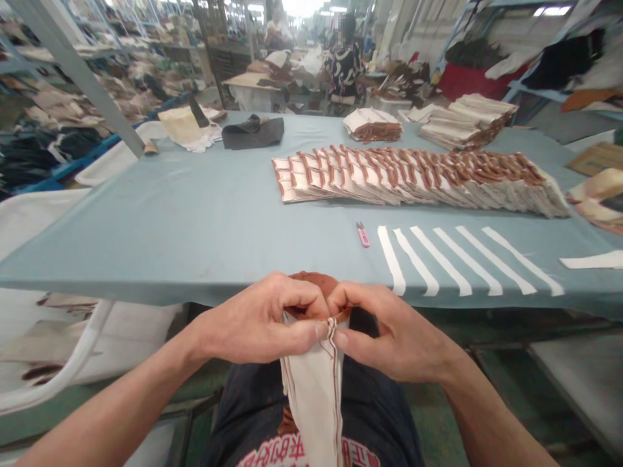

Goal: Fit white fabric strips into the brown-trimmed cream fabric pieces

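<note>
Between my two hands hangs a cream and brown sewn fabric piece [315,395], with its brown-lined opening at the top by the table's front edge. My left hand [277,318] pinches the rim left of the seam, thumb outside and fingers curled inside. On the other side of the seam, my right hand [384,327] pinches the same rim. The fabric's lower end hangs over my lap. Pink thread snips [363,235] lie on the table beyond my right hand, beside several white strips [423,263].
A long overlapping row of cream and brown fabric pieces [413,175] spans the blue-covered table [195,214]. Behind it are stacked pieces [372,123]. Dark grey cloth [253,131] sits at the back left. A person [344,65] is farther off; a metal post [87,71] stands left.
</note>
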Demonstrator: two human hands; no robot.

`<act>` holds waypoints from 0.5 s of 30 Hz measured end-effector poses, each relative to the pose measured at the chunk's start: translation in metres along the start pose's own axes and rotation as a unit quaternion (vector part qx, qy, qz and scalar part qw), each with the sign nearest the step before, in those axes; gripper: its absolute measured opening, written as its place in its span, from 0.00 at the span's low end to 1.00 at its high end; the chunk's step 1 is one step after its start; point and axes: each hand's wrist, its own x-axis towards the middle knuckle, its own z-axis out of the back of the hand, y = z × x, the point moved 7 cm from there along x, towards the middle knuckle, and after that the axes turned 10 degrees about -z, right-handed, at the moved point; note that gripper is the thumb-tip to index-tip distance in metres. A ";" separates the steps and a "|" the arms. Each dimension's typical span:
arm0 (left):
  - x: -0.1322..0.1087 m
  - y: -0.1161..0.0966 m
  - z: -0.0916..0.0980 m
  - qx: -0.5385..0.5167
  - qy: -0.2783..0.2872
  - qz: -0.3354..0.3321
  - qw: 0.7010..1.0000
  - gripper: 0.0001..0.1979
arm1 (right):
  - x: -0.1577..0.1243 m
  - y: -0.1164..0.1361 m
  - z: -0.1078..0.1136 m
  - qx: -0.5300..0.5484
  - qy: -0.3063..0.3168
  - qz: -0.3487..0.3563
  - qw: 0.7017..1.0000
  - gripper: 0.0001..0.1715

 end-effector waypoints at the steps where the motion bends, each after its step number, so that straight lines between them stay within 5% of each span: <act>1: 0.001 -0.001 -0.001 0.001 0.003 0.009 1.000 0.11 | 0.000 -0.001 0.001 -0.004 0.000 0.005 1.000 0.01; 15: 0.000 0.019 -0.012 -0.092 -0.010 0.081 0.992 0.13 | 0.000 -0.011 0.004 0.044 -0.024 -0.010 0.999 0.12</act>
